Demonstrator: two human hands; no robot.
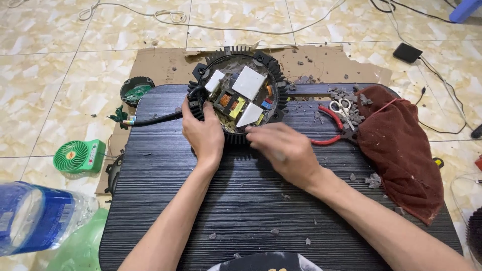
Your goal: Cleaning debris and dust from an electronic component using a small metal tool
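Note:
A round black finned housing (273, 65) lies on the dark ribbed board (241, 200), its open top showing a circuit board (240, 98) with white blocks, coils and yellow parts. My left hand (203, 131) grips the housing's near-left rim, beside a black cable (153, 119) that runs off to the left. My right hand (283, 150) rests against the near edge of the housing, fingers curled and blurred; I cannot tell whether it holds anything.
Red-handled pliers (326, 140) and small white scissors (343, 107) lie right of the housing beside a brown rag (401, 145). Grey debris is scattered about. A green mini fan (78, 156), a water bottle (35, 216) and a small round cap (135, 91) sit at the left.

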